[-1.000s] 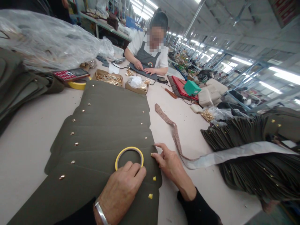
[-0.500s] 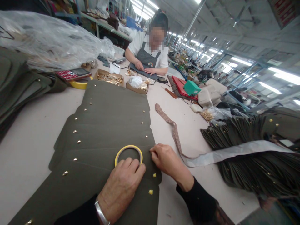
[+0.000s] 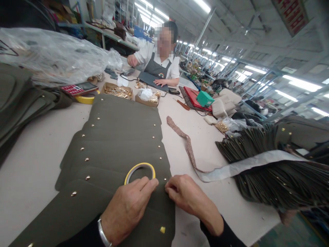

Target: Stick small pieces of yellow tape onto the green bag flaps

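My left hand [image 3: 128,207] is closed on a roll of yellow tape [image 3: 140,165], holding it just over the olive-green panels. These flat panels [image 3: 120,127] overlap in a stepped row, with small gold studs along both side edges. At the right edge, my right hand [image 3: 191,195] is closed in a pinch against the panel, just below a gold stud [image 3: 165,179]. Whatever is between its fingertips is hidden. A small yellow tape piece [image 3: 162,230] sticks to the panel lower down, nearer to me.
Olive pieces [image 3: 277,181] stand fanned on the right, crossed by a pale strip [image 3: 236,168]. Beyond the panels are boxes of gold hardware [image 3: 118,92], a red folder [image 3: 191,96] and a green box [image 3: 205,98]. A co-worker [image 3: 161,65] sits across the table [image 3: 195,137].
My right hand has moved down the panel edge, uncovering more gold studs. The upper of two yellow tape pieces no longer shows. The co-worker's one hand has lifted outward.
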Action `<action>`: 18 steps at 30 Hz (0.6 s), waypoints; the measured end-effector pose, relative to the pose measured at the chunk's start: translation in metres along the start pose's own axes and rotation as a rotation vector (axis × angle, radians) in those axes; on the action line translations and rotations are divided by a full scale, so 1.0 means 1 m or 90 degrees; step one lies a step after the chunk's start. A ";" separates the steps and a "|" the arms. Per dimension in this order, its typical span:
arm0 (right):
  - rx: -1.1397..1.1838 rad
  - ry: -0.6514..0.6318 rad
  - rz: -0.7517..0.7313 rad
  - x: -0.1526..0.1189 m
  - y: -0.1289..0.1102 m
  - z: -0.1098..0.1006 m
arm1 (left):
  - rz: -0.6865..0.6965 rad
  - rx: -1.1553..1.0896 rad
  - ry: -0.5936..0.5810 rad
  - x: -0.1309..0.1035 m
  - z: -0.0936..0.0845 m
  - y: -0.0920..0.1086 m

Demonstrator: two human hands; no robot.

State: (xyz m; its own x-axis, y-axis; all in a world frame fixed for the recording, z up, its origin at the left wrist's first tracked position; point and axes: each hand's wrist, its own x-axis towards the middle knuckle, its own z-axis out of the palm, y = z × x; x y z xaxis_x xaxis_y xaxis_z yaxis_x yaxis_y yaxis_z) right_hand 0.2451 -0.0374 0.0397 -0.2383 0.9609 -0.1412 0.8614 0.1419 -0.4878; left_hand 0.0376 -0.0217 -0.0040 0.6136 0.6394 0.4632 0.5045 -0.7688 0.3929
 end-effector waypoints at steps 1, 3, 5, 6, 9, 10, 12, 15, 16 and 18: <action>0.038 0.057 0.004 -0.003 -0.001 0.002 | 0.013 -0.022 0.021 0.000 0.000 -0.002; 0.135 0.161 -0.005 -0.006 -0.005 0.006 | 0.033 -0.050 0.049 0.001 0.000 -0.006; 0.215 0.206 -0.050 -0.007 -0.009 0.010 | 0.033 -0.057 0.059 0.002 -0.001 -0.007; 0.233 0.212 -0.082 -0.007 -0.011 0.012 | 0.024 -0.057 0.058 0.003 -0.001 -0.007; 0.220 0.217 -0.158 -0.005 -0.016 0.017 | -0.004 -0.049 0.063 0.002 0.001 -0.007; 0.204 0.221 -0.173 -0.004 -0.017 0.019 | -0.006 -0.044 0.065 0.001 0.002 -0.007; 0.172 0.228 -0.195 -0.002 -0.017 0.021 | 0.007 -0.030 0.069 0.000 0.004 -0.007; 0.143 0.238 -0.225 0.000 -0.016 0.025 | 0.027 -0.007 0.082 -0.001 0.004 -0.006; 0.134 0.245 -0.234 0.000 -0.015 0.026 | 0.027 -0.004 0.086 -0.001 0.003 -0.006; 0.103 0.276 -0.254 0.000 -0.012 0.029 | 0.024 -0.009 0.087 0.000 0.001 -0.005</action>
State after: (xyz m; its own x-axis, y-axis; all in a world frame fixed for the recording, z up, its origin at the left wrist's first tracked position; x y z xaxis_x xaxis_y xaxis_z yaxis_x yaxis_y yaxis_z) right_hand 0.2211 -0.0464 0.0204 -0.2946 0.8553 0.4261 0.6562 0.5052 -0.5604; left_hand 0.0355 -0.0181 -0.0064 0.5436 0.6058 0.5809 0.4734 -0.7928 0.3838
